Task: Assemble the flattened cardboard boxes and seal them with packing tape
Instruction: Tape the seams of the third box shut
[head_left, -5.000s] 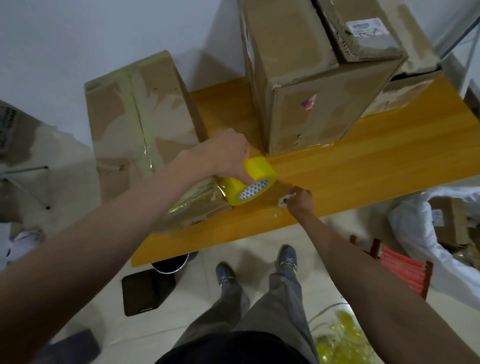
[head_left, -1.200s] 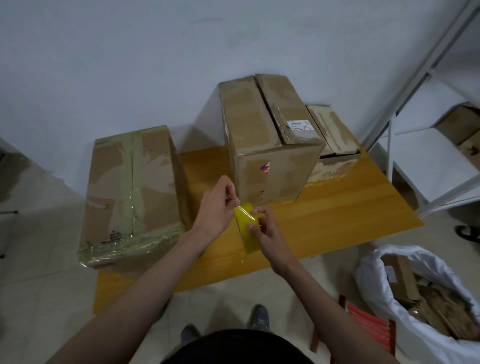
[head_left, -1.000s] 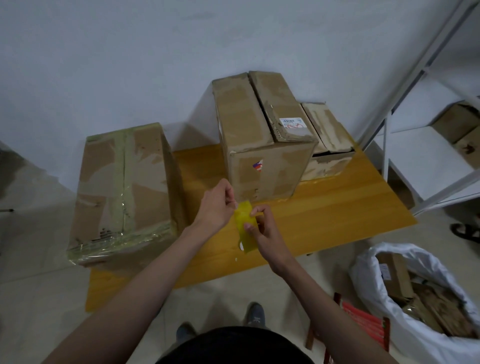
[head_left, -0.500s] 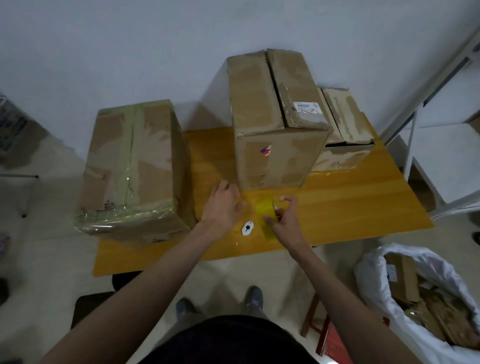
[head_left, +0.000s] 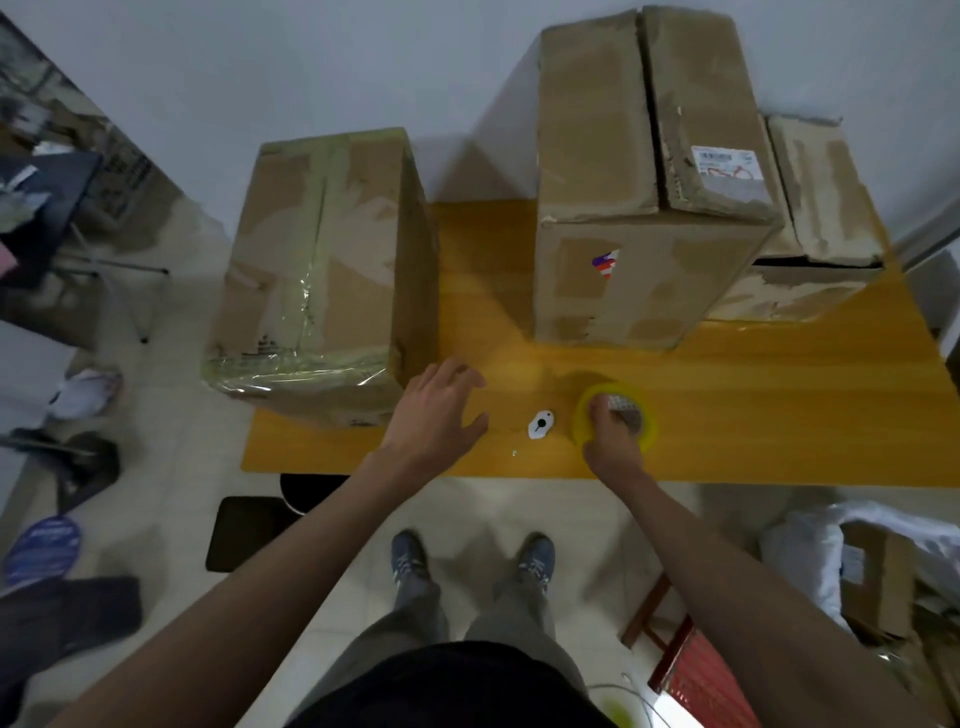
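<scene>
An orange wooden worktop (head_left: 753, 415) stands against a pale wall, over a light tiled floor (head_left: 322, 597). At its left edge a taped cardboard box (head_left: 317, 270) overhangs the near-left corner, its front wrapped in glossy tape. Toward the far edge stands a taller cardboard box (head_left: 639, 208) with a white shipping label (head_left: 727, 163) on a loose top flap, and a lower box (head_left: 815, 228) sits just beside it at the far-right corner. Near the front edge the right hand (head_left: 613, 441) rests on a yellow roll of packing tape (head_left: 615, 418) lying flat, fingers curled over its rim and into the core; how firm that grip is cannot be told. The left hand (head_left: 436, 415) hovers with fingers spread, near the taped box's front corner, holding nothing. Between the hands lies a small white object (head_left: 541, 425), too small to identify. A white sack (head_left: 810, 561) of cardboard is cut off at the right; the clutter on the left is blurred.
</scene>
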